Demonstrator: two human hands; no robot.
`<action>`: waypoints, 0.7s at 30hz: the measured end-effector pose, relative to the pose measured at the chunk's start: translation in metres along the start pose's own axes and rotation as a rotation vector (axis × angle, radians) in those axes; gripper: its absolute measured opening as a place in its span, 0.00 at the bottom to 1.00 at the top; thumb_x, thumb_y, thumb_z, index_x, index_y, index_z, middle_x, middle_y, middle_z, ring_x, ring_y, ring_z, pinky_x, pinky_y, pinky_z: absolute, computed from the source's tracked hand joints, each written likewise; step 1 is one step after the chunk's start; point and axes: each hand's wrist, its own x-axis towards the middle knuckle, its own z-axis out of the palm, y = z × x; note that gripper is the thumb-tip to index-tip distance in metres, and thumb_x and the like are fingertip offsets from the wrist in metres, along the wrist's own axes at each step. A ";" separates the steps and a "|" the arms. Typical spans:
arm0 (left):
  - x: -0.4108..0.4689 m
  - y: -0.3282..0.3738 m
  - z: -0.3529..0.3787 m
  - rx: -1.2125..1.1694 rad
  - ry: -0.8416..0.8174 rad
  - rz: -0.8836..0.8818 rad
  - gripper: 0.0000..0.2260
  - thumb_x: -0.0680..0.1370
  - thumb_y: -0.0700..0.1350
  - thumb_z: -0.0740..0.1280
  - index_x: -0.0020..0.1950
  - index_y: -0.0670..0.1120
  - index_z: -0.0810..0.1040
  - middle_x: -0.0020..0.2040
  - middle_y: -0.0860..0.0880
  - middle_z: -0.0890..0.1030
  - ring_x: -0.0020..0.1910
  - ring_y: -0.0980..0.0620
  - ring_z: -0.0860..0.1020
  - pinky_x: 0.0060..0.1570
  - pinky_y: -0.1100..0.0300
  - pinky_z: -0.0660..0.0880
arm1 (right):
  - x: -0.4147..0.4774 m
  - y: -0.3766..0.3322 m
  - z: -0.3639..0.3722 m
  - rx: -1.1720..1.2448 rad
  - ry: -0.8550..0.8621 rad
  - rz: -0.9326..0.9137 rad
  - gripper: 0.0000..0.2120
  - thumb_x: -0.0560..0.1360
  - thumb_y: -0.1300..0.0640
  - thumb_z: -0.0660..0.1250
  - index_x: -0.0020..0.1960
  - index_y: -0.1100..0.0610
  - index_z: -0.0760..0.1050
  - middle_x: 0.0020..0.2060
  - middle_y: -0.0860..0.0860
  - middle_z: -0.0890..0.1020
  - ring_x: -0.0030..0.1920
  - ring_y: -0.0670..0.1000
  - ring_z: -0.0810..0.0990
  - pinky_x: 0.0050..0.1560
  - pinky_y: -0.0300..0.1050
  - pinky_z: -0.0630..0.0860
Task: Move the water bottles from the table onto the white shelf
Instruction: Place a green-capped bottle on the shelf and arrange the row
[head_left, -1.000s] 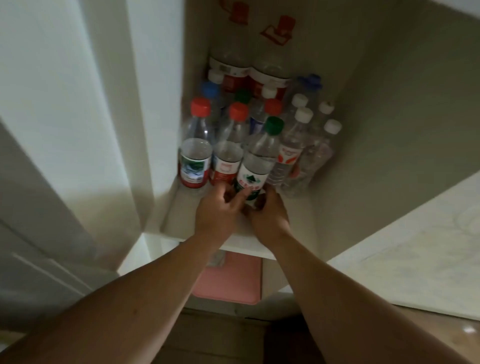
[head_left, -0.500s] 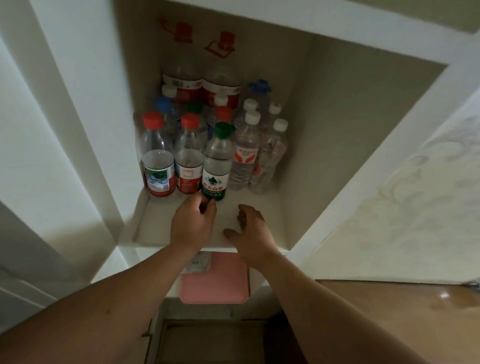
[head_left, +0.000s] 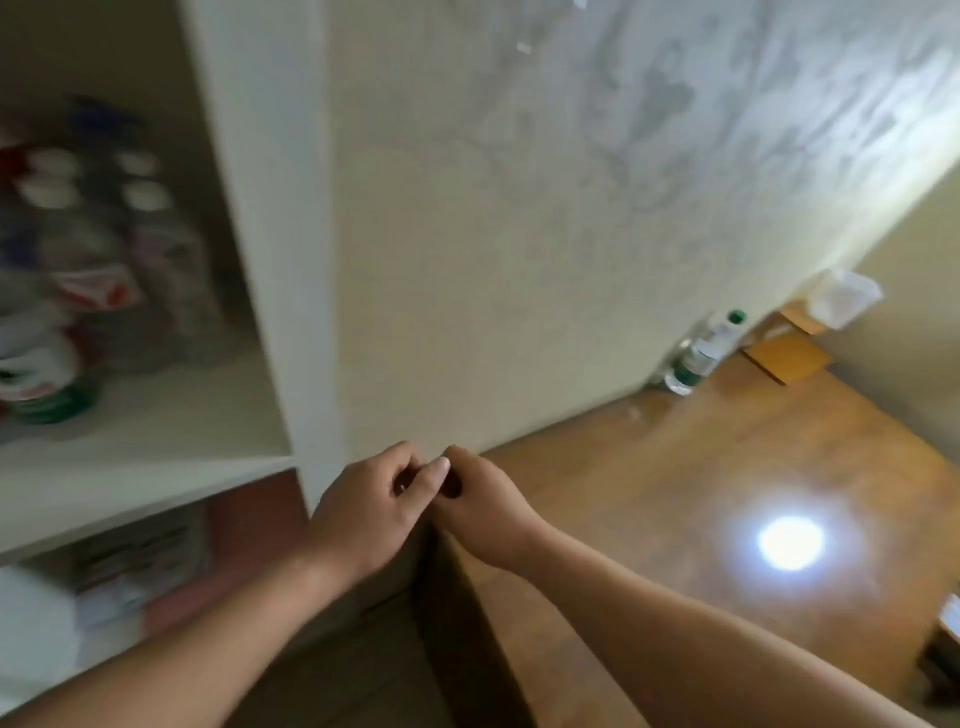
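Several water bottles (head_left: 78, 291) stand blurred inside the white shelf (head_left: 156, 426) at the left. One clear bottle with a green cap and green label (head_left: 698, 356) stands on the wooden table (head_left: 727, 493) at the far right, against the wall. My left hand (head_left: 374, 506) and my right hand (head_left: 478, 499) are together in the middle, over the table's near-left corner, outside the shelf. Their fingers are curled and touch each other, and I see no bottle in either.
A pale wall panel (head_left: 519, 234) rises between shelf and table. A bright lamp reflection (head_left: 789, 543) lies on the tabletop. Cardboard pieces (head_left: 787, 356) and a clear plastic bag (head_left: 844, 296) sit at the table's far end. Pink items (head_left: 156, 571) fill the lower shelf.
The view has swung right from the shelf to the table. Both hands have let go of the green-capped bottle on the shelf and drawn back out, meeting over the table corner.
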 end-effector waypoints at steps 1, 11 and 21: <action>0.010 0.011 0.024 0.006 -0.069 0.012 0.17 0.83 0.63 0.63 0.43 0.52 0.76 0.35 0.56 0.80 0.35 0.57 0.78 0.36 0.60 0.71 | -0.002 0.025 -0.018 -0.020 0.026 0.032 0.06 0.81 0.48 0.70 0.50 0.50 0.76 0.42 0.46 0.82 0.40 0.45 0.79 0.38 0.40 0.75; 0.166 0.132 0.282 0.089 -0.307 -0.039 0.07 0.83 0.57 0.68 0.53 0.55 0.77 0.48 0.55 0.82 0.48 0.54 0.80 0.53 0.50 0.81 | 0.015 0.297 -0.212 0.038 0.281 0.351 0.05 0.78 0.53 0.73 0.49 0.51 0.76 0.43 0.46 0.81 0.41 0.45 0.79 0.40 0.42 0.75; 0.326 0.205 0.466 0.108 -0.275 -0.153 0.28 0.81 0.50 0.72 0.79 0.49 0.67 0.68 0.49 0.78 0.62 0.48 0.80 0.66 0.55 0.75 | 0.120 0.461 -0.363 0.044 0.374 0.341 0.29 0.78 0.44 0.75 0.72 0.57 0.73 0.61 0.52 0.82 0.61 0.55 0.82 0.56 0.48 0.77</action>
